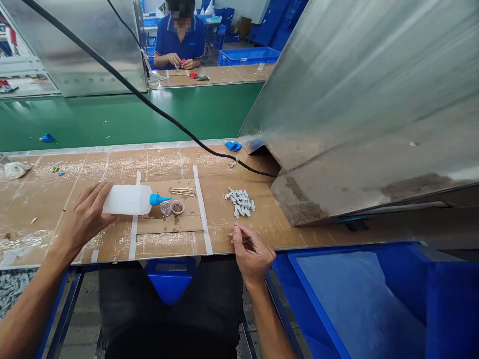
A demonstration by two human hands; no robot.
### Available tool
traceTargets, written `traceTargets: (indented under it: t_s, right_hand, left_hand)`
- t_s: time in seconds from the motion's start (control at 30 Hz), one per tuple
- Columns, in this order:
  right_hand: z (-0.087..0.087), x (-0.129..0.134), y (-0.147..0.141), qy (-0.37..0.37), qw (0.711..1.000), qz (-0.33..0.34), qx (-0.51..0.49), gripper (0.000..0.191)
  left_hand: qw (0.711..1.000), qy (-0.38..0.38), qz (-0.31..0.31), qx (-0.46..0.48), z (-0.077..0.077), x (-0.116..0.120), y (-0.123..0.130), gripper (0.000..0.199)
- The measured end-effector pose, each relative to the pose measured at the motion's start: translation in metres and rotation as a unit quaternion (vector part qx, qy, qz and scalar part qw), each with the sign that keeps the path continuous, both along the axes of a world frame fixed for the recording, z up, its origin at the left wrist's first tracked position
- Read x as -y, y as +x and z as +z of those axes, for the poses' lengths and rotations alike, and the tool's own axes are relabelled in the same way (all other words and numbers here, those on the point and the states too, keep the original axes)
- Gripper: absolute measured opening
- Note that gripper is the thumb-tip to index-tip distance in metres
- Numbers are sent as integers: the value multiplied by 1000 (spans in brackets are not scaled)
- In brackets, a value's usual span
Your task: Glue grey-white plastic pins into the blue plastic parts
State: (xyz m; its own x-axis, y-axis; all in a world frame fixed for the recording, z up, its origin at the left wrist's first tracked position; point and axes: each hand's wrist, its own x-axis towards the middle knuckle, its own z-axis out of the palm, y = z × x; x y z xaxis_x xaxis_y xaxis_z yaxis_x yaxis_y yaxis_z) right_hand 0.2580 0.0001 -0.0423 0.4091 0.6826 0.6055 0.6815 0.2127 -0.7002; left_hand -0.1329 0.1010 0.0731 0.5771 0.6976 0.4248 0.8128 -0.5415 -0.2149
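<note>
My left hand (90, 212) grips the base of a white plastic bottle (127, 200), which lies on its side in the air. Its blue nozzle (159, 199) points right, just over two small round containers (177, 207) on a cardboard piece (170, 226). Several cotton-tipped sticks (182, 192) lie behind the containers. Near the table's front edge is my right hand (252, 252), thumb and forefinger pinched together; whatever is between them is too small to make out. A pile of small grey parts (241, 203) sits just beyond that hand.
A black cable (160, 110) crosses the view above the table (224, 234). A big metal panel (359, 109) slants on the right, above a blue bin (359, 299). Across the green surface (179, 112) a person (180, 37) works with red pieces. A white cloth (17, 169) lies far left.
</note>
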Motion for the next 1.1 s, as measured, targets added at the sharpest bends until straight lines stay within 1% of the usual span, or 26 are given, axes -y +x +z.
traceTargets:
  t_s: [0.1, 0.3, 0.5, 0.73, 0.8, 0.93, 1.1]
  right_hand:
    - [0, 0, 0, -1, 1000, -3, 0, 11]
    - [0, 0, 0, 2, 1000, -3, -7, 10]
    - [2, -1, -1, 5, 1000, -11, -1, 11]
    - [4, -1, -1, -4, 1000, -16, 6, 13]
    - [3, 0, 0, -4, 1000, -11, -2, 12]
    - [1, 0, 0, -6, 1000, -8, -17, 11]
    - [2, 0, 0, -2, 1000, -8, -14, 12]
  left_hand:
    - [1000, 5, -1, -3, 1, -2, 0, 70]
    - [1000, -4, 9, -13, 7, 0, 0, 68]
    - [1000, -13, 11, -16, 7, 2, -2, 72]
    - [999, -27, 7, -27, 11, -1, 0, 74]
    - [999, -33, 3, -30, 12, -3, 0, 72]
    - [998, -46, 2, -39, 14, -4, -1, 62]
    - [998, -26, -3, -56, 15, -6, -6, 57]
